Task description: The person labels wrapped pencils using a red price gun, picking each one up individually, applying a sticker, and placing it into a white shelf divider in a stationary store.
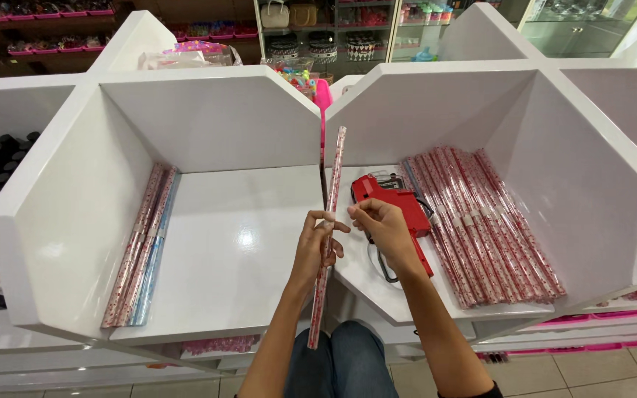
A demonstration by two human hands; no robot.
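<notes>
White hexagonal display shelves [223,243] flank the person, whose left hand [315,243] grips a slim wrapping-paper roll [329,228] upright while the right hand [381,225] pinches it beside the red price-label gun [399,210].

Bright overhead light, glare spot on glossy white shelf [245,239], sharp focus, wide-angle edge bending

So here's me from above: both my forearms are bare right down to the wrists, no watch, no rings, no bracelets on my left hand [317,239] or right hand [383,225]. There's just a sliver of dark sleeve [481,390] at my right elbow. I'm wearing blue jeans [344,365], a bit faded at the knees.
</notes>
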